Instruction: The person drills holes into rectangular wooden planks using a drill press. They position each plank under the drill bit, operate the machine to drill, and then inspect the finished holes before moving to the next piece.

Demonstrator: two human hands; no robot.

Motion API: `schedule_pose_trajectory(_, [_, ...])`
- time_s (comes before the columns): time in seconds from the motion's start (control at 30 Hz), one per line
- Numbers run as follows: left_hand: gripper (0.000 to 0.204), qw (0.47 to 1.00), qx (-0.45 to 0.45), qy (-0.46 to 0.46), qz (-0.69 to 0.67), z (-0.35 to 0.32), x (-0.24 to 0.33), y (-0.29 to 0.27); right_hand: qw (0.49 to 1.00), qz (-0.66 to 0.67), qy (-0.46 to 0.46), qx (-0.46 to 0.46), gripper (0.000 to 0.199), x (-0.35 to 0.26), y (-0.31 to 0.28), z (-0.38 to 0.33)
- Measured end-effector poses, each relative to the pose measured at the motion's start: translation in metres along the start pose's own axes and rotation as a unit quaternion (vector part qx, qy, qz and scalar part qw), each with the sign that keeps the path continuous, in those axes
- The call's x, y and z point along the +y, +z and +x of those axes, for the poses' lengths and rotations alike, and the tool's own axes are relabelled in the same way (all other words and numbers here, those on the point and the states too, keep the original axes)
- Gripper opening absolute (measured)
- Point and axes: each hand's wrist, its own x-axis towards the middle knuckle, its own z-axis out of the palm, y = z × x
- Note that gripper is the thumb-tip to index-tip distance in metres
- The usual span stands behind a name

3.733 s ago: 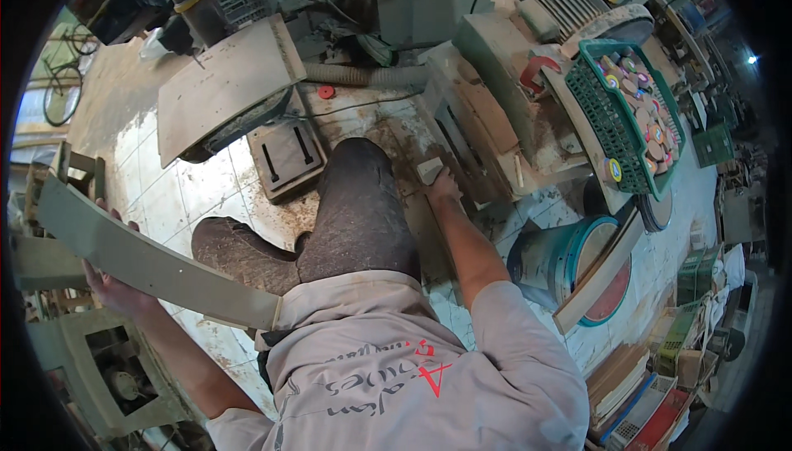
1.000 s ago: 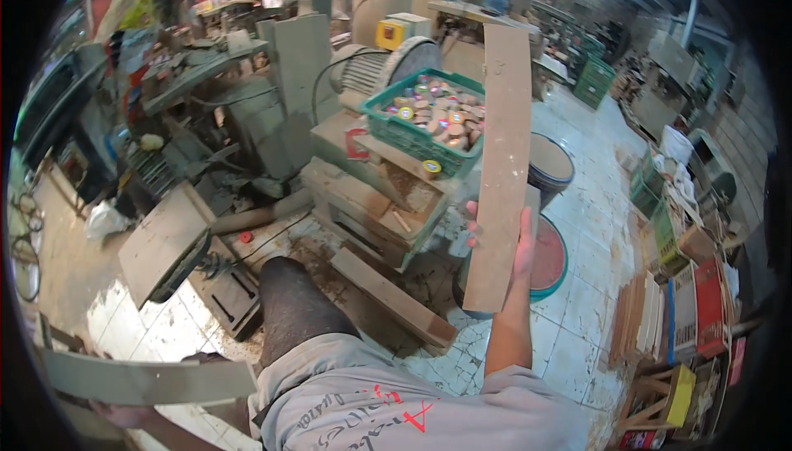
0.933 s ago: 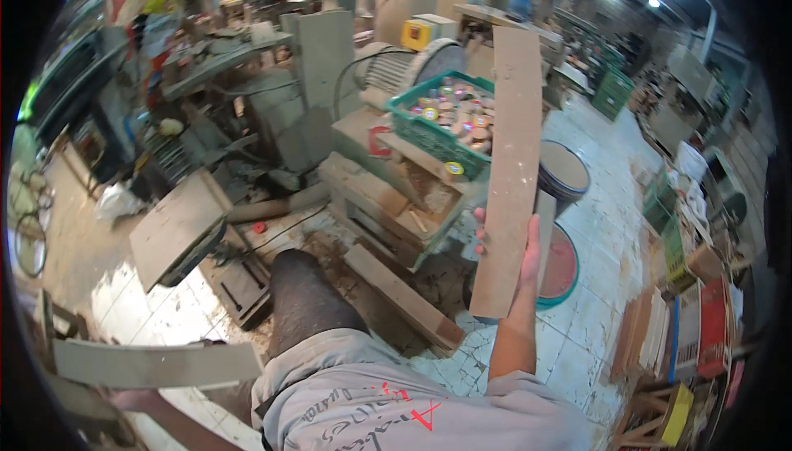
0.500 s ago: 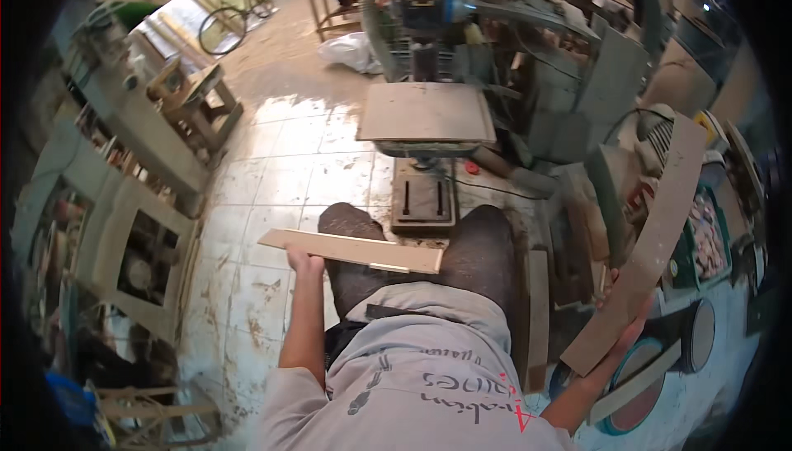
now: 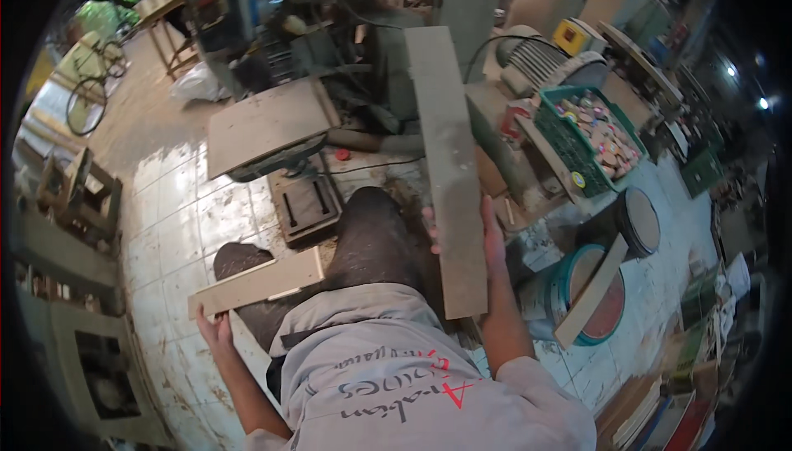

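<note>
My left hand is closed on the left end of a short, flat wooden board. That board lies across above my left thigh, with a pale strip along its near edge. My right hand grips a longer, wider wooden board near its lower part, thumb and fingers on opposite edges. The long board stands nearly upright in the picture beside my right knee, its face dusty and brownish grey. The board hides most of my right palm.
Ahead stands a machine with a flat square table over a slotted metal base. To the right are a motor, a green crate of small pieces, a teal-rimmed bucket with a wood strip across it, and a dark bucket.
The view has turned to the right. The long board in my right hand has swung from a rightward slant to nearly upright in front of me. My left hand still holds the short board.
</note>
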Motion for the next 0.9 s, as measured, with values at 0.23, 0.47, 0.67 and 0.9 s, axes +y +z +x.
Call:
schedule_pose_trajectory(0.23, [0.057, 0.943, 0.028, 0.245, 0.224, 0.009, 0.020, 0.016, 0.957, -0.238, -0.149, 0.067, 0.079, -0.021, 0.005, -0.042])
schedule_pose_trajectory(0.47, [0.060, 0.835, -0.302, 0.365, 0.281, -0.156, -0.047, 0.184, 0.960, -0.223, -0.171, 0.000, 0.076, -0.031, 0.014, -0.071])
schedule_pose_trajectory(0.67, [0.071, 0.771, -0.586, -0.020, 0.247, -0.266, -0.147, 0.288, 0.998, -0.048, 0.047, -0.003, 0.077, -0.009, 0.009, -0.061])
schedule_pose_trajectory(0.9, [0.091, 0.723, -0.632, -0.258, 0.108, -0.268, -0.188, 0.349, 0.976, -0.050, 0.208, 0.033, 0.075, -0.003, -0.026, -0.065])
